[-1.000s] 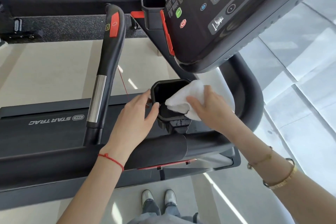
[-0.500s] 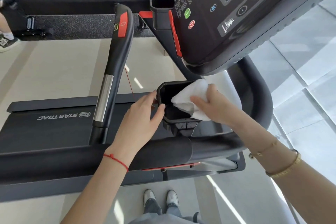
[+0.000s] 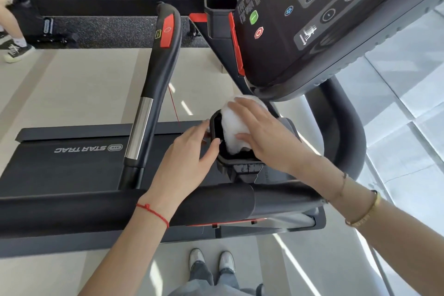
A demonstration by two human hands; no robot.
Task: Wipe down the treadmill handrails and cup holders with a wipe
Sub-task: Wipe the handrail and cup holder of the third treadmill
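A black cup holder (image 3: 225, 160) sits at the near side of the treadmill console. My right hand (image 3: 264, 134) presses a white wipe (image 3: 234, 127) down into it, fingers spread over the cloth. My left hand (image 3: 189, 151) grips the cup holder's left rim, thumb on the edge. The black near handrail (image 3: 96, 209) runs across below both wrists. A second handrail (image 3: 156, 74) with a red pad and a silver section rises on the left. Another cup holder (image 3: 219, 15) stands farther back beside the console.
The dark console panel (image 3: 324, 19) with buttons overhangs the upper right. The treadmill belt deck (image 3: 60, 166) lies to the left. A person's leg and shoe (image 3: 14, 50) show at far left. My shoes (image 3: 211, 262) stand on the floor below.
My right hand has pushed the wipe from the cup holder's right rim deeper over its opening. The left hand keeps hold of the rim. The view has shifted slightly.
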